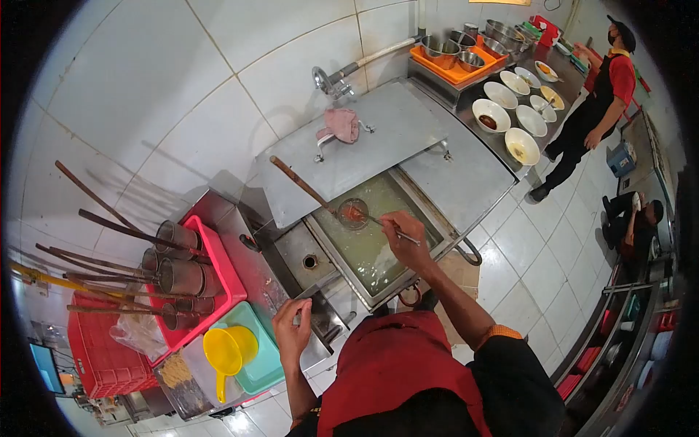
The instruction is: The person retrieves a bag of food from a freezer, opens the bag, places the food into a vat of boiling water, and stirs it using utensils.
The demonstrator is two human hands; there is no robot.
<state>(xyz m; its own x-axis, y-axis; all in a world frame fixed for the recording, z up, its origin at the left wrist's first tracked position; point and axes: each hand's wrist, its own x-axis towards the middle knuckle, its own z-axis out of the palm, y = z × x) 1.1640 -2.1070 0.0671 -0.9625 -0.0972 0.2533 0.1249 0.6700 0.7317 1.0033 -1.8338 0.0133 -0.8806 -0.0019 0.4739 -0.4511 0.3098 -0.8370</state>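
My right hand (403, 237) is closed round a thin metal utensil (378, 221) whose far end reaches a round strainer (354, 214) in the vat of greenish liquid (368, 258). Something reddish lies in the strainer. Its wooden handle (298, 182) slants up and left over the metal lid (342, 156). My left hand (293, 326) holds nothing, its fingers slightly curled and apart, near the front of the small sink (302, 251).
Strainers (178, 277) stand in a pink tray (234, 280) at left. A yellow dipper (231, 349) lies on a turquoise tray (258, 368). White bowls (523, 146) line the right counter. Two people (608, 91) are at right. A tap (331, 84) juts from the wall.
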